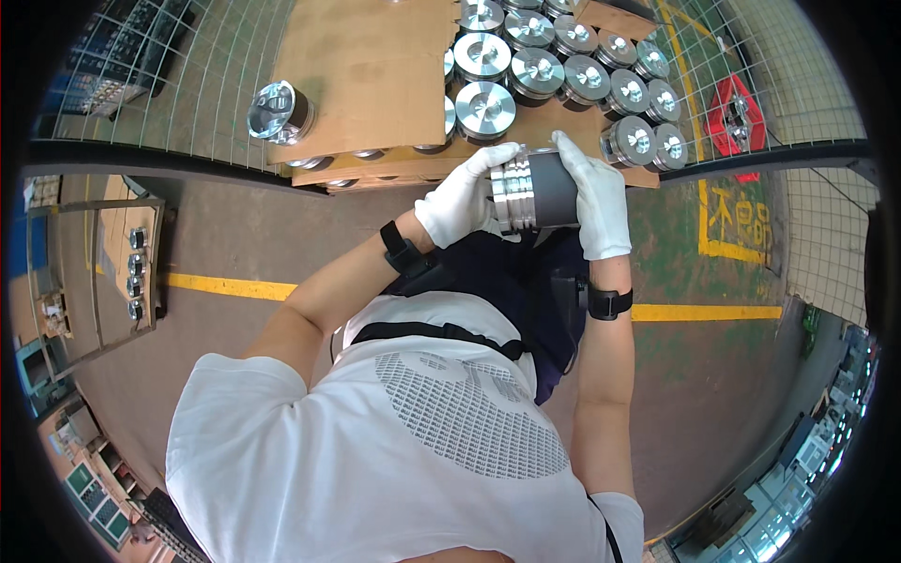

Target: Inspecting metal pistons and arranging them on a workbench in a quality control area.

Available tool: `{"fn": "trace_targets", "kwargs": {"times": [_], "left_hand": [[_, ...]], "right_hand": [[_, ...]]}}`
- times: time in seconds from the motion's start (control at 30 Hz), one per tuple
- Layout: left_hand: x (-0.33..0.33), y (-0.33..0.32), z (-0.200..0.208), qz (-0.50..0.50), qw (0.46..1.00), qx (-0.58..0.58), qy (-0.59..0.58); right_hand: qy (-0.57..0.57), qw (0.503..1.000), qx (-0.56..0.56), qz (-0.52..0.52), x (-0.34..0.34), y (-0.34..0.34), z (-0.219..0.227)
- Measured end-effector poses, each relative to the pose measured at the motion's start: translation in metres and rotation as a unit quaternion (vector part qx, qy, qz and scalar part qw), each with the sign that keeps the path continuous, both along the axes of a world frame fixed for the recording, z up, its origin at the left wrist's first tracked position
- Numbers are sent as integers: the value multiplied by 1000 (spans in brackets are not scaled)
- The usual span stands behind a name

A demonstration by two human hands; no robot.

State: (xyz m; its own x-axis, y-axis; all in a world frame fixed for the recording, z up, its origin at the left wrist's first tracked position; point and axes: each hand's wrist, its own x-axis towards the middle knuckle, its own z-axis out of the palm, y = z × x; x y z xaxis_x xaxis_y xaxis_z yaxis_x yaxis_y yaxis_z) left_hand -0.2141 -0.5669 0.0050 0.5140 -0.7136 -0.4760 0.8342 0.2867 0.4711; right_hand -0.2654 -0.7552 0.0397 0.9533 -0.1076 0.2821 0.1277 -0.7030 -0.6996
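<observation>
Between my two white-gloved hands is an engine piston [552, 190], lying on its side. It has a dark grey skirt and a shiny grooved ring end that points left. My left hand [464, 195] closes on the ringed end, thumb along the upper edge. My right hand [595, 195] is wrapped round the dark skirt's far end, fingers pointing away from me. Just beyond are rows of similar pistons [485, 110], most standing with bright round crowns up. One more piston [280, 113] is tilted by itself on a cardboard sheet [366, 70] at the left.
Dark rails of a wire mesh cage [188, 161] flank the stack on both sides. A red holder [736, 117] with metal parts lies beyond the mesh at right. At left stands a metal-framed rack [98, 272] with several pistons. A yellow line [704, 311] crosses the floor.
</observation>
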Motion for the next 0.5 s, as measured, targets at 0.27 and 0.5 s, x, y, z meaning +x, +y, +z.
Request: {"fn": "trace_targets", "kwargs": {"times": [0.27,0.5], "left_hand": [[12,22,2,-63,994,-52,79],[20,28,-26,-16,990,-90,107]], "right_hand": [[139,929,275,-206,-3,4,64],[342,913,194,-109,-17,23,51]]}}
